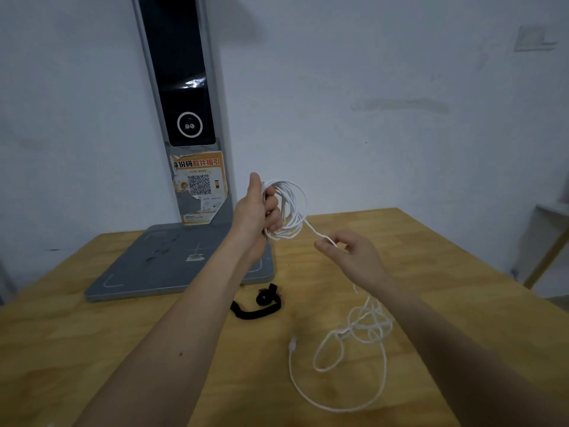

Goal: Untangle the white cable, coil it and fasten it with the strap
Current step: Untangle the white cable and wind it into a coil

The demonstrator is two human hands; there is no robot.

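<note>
Several loops of the white cable [288, 211] were gripped in the left hand [257, 211], a strand was pinched by the right hand [351, 254], and the tangled remainder lay on the bench [92, 334] beside the black strap [258, 303].

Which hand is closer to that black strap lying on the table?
Left. The left hand grips the coiled white cable almost straight above the strap; the right hand pinches the cable farther right.
</note>
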